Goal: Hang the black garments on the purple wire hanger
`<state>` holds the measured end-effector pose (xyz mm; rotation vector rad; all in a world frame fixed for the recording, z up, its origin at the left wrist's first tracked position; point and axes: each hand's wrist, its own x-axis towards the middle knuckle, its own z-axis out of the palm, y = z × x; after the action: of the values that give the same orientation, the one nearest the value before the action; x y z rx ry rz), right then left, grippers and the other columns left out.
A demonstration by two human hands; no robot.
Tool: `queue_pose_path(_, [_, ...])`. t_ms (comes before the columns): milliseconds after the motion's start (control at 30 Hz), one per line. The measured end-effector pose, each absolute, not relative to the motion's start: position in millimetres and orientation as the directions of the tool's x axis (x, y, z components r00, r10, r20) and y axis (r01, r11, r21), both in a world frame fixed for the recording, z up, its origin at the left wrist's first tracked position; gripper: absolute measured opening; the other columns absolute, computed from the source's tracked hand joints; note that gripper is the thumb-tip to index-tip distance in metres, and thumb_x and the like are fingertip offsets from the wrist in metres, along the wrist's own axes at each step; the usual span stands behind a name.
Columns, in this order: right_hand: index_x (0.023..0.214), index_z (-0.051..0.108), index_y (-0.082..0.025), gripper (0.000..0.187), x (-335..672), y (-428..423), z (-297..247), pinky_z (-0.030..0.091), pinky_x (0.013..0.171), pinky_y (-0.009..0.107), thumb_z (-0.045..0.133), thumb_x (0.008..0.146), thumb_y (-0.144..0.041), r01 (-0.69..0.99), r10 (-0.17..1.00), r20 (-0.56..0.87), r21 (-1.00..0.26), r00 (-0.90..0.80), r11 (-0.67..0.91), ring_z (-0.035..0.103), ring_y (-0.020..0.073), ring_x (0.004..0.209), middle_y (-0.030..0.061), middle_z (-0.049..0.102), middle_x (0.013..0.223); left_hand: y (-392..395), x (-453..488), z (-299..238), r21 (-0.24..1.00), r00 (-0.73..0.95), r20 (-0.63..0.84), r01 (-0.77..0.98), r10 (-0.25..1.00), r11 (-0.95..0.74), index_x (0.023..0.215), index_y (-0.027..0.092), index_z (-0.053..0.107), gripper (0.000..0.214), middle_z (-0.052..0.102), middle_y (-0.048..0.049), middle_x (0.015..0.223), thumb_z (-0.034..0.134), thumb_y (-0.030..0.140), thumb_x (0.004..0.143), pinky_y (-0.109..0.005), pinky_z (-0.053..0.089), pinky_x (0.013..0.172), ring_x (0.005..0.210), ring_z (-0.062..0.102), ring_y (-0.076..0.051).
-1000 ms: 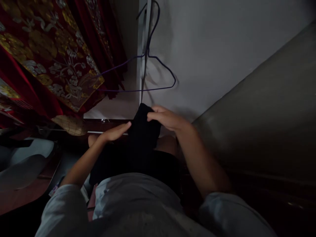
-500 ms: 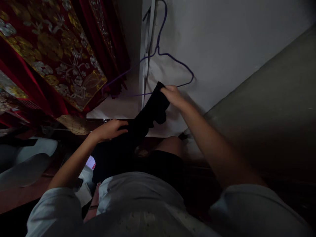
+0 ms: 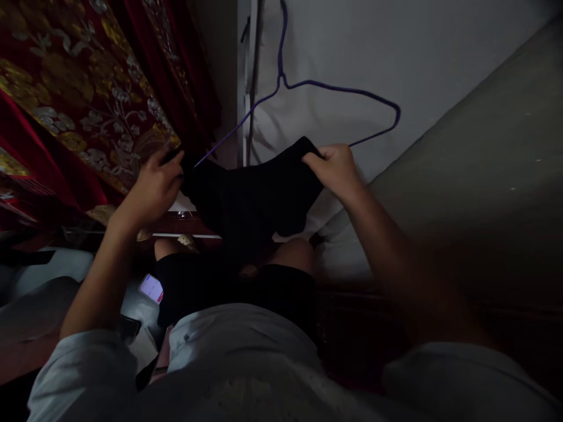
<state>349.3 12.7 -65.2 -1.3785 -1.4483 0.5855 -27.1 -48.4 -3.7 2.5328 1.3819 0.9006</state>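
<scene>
The black cloth (image 3: 268,193) is stretched between both hands, below the stem of the purple hanger (image 3: 280,61) and above the lap. It is pinched at its upper right corner by the right hand (image 3: 336,170), whose grip is closed, with the thumb laid in front and the fingers tucked behind. At the other end, curled fingers are shown by the left hand (image 3: 156,187), but they are blurred, and whether its grip is closed on the cloth or only laid against it cannot be told.

The cloth's long axis is carried across from hand to hand, raised a little towards the right, and nearly the same slope is shared by the hanger. The left wire is met by the cloth just beside the left hand; on the right, the lower bar is seen beside the right hand, and the hanger's right end is carried well past it. The left end is therefore judged the closer match of cloth, wire and hand.

Most of the lower bar is hidden by the cloth, so whether it is passed behind or inside cannot be told. The hook's top is cut off by the frame, and the folds are lost in darkness
</scene>
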Motion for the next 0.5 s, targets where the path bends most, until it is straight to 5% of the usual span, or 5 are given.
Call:
queue_pose_path(100, [0.048,0.04,-0.019,0.041,339.5,1.1,-69.4,0.015,0.045,0.024,0.064,0.081,-0.016,0.392,0.95,0.285,-0.894,0.127,0.216,0.029,0.0062,0.048,-0.0047,0.03,0.049,-49.8,-15.2,20.1,0.367,0.351,0.584,0.69,0.732,-0.623,0.097,0.022,0.065,0.006,0.054,-0.0028,0.153,0.062,0.026,0.099,-0.061,0.013,0.129,0.152,0.03,-0.035])
queue_pose_path(200, [0.053,0.045,-0.018,0.037,323.9,-15.5,-76.3,0.022,0.046,0.023,0.065,0.084,-0.021,0.336,0.954,0.296,-0.905,0.054,0.261,0.034,0.0069,0.05,-0.0039,0.037,0.053,-38.4,6.1,30.6,0.33,0.387,0.626,0.655,0.677,-0.679,0.116,0.02,0.062,0.017,0.053,-0.0047,0.154,0.049,0.024,0.106,-0.054,0.027,0.126,0.144,0.046,-0.028])
queue_pose_path(300, [0.068,0.06,-0.018,0.021,316.5,-30.1,-80.6,0.043,0.058,0.025,0.063,0.087,-0.025,0.351,0.897,0.442,-0.842,0.011,0.41,0.054,0.0127,0.062,-0.0007,0.055,0.065,-21.3,26.2,29.4,0.259,0.5,0.587,0.629,0.636,-0.733,0.132,0.021,0.056,0.029,0.063,-0.0054,0.14,0.047,0.02,0.105,-0.044,0.044,0.117,0.13,0.06,-0.023])
queue_pose_path(367, [0.09,0.069,-0.019,0.008,324.8,-35.0,-78.3,0.054,0.079,0.034,0.062,0.088,-0.023,0.401,0.793,0.595,-0.763,0.129,0.507,0.066,0.0203,0.089,0.0046,0.068,0.089,-10.0,31.8,23.6,0.237,0.513,0.588,0.629,0.625,-0.74,0.133,0.022,0.057,0.03,0.069,-0.0052,0.125,0.048,0.023,0.104,-0.041,0.048,0.11,0.122,0.064,-0.023])
queue_pose_path(500, [0.124,0.065,-0.016,0.042,372.2,-29.9,-58.2,0.055,0.094,0.039,0.069,0.082,-0.011,0.489,0.512,0.733,-0.68,0.448,0.546,0.058,0.028,0.13,0.0158,0.062,0.135,13.3,16.7,11.2,0.234,0.47,0.649,0.625,0.599,-0.745,0.12,0.026,0.063,0.024,0.07,-0.0021,0.11,0.045,0.034,0.107,-0.041,0.048,0.105,0.115,0.061,-0.022])
